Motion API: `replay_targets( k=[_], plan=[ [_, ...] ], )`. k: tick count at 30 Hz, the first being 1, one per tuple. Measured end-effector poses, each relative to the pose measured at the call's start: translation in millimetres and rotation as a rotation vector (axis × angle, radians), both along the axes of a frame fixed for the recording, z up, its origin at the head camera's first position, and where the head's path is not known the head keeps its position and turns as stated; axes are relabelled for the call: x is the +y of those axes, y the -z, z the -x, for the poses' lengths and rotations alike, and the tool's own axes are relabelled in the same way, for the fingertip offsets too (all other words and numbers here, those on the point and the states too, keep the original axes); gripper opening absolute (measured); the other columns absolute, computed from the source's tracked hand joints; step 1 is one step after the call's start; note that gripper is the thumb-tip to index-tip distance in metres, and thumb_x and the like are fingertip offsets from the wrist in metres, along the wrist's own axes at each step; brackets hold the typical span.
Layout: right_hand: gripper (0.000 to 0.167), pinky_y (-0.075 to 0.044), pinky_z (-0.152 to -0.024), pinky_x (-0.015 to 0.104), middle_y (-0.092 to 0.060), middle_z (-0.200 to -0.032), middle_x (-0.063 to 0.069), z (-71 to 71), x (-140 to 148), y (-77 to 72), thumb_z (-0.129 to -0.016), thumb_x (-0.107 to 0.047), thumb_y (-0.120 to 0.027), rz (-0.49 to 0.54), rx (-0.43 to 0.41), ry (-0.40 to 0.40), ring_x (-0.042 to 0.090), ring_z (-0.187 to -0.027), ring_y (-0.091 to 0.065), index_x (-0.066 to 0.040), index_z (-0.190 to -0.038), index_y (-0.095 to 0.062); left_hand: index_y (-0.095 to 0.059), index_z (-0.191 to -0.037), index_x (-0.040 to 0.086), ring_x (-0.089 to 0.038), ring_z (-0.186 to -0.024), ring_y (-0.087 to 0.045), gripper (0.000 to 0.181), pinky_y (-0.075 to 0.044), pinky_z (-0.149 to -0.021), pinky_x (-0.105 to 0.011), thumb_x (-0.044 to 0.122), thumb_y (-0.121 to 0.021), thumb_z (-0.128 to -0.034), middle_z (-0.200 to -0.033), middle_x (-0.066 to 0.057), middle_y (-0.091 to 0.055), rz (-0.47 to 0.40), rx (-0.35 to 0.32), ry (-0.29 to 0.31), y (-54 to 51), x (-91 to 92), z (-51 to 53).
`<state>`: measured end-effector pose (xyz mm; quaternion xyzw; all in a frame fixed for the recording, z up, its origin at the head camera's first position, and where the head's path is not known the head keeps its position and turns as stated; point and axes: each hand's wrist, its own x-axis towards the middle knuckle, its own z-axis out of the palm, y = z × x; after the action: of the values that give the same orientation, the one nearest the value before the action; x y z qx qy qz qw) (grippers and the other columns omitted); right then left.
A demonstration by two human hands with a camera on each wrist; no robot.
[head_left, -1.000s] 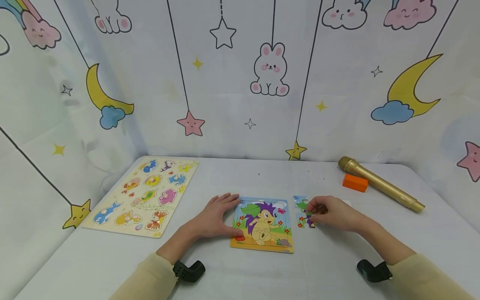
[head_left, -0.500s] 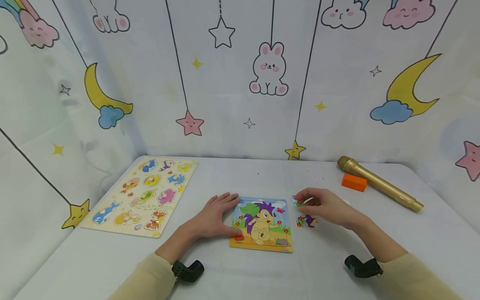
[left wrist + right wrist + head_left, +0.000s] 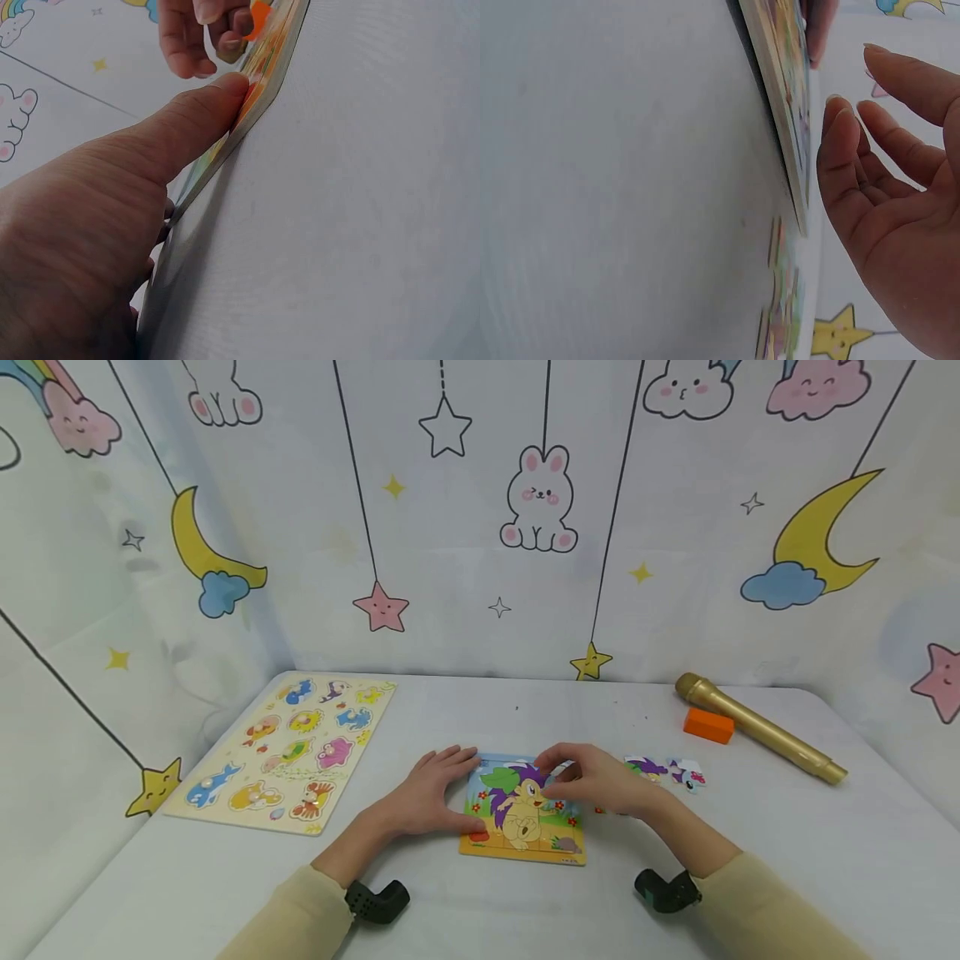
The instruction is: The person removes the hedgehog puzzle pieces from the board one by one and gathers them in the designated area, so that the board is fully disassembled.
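Note:
A square hedgehog puzzle board (image 3: 521,827) lies on the white table. My left hand (image 3: 427,797) rests at its left side, thumb on the lower left edge and straight fingers by the upper left corner; the left wrist view shows this thumb (image 3: 202,116) touching the board's face. Over the board's upper right part is my right hand (image 3: 600,777), fingers bent loosely. In the right wrist view that hand (image 3: 900,180) has thumb and fingers apart, with no piece seen between them. Loose puzzle pieces (image 3: 686,774) lie right of the board, partly hidden by the right hand.
A larger animal puzzle board (image 3: 288,752) lies at the left. An orange block (image 3: 708,726) and a gold microphone (image 3: 765,731) are at the back right, close together. A patterned cloth stands behind the table.
My right hand has moved left, from the loose pieces to above the board, uncovering pieces farther right. My left hand has stayed at the board's left side.

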<state>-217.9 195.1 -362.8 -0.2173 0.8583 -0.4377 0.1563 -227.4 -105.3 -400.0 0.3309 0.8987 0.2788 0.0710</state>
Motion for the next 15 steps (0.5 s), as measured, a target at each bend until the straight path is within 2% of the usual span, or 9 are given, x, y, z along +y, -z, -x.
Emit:
replay_targets(
  k=[8, 15],
  plan=[
    [0.039, -0.056, -0.077, 0.028, -0.063, -0.114, 0.006, 0.2, -18, 2.3, -0.09, -0.02, -0.077, -0.077, 0.028, -0.004, 0.019, -0.088, -0.06, -0.005, -0.124, -0.064, -0.042, -0.154, 0.008, -0.031, -0.151, -0.018, 0.092, -0.007, -0.122, -0.054, 0.053, -0.077, -0.0823, -0.162, -0.008, -0.032, 0.013, 0.01, -0.003, 0.4, -0.1, 0.5],
    [0.042, -0.057, -0.076, 0.027, -0.062, -0.11, 0.003, -2.3, -28, 3.0, -0.086, -0.018, -0.081, -0.114, 0.004, 0.032, 0.018, -0.087, -0.059, -0.006, -0.122, -0.064, -0.042, -0.154, 0.008, -0.032, -0.152, -0.017, 0.092, -0.007, -0.121, -0.055, 0.052, -0.078, -0.082, -0.162, -0.008, -0.033, 0.006, 0.005, -0.003, -0.3, -0.8, -0.2]
  ],
)
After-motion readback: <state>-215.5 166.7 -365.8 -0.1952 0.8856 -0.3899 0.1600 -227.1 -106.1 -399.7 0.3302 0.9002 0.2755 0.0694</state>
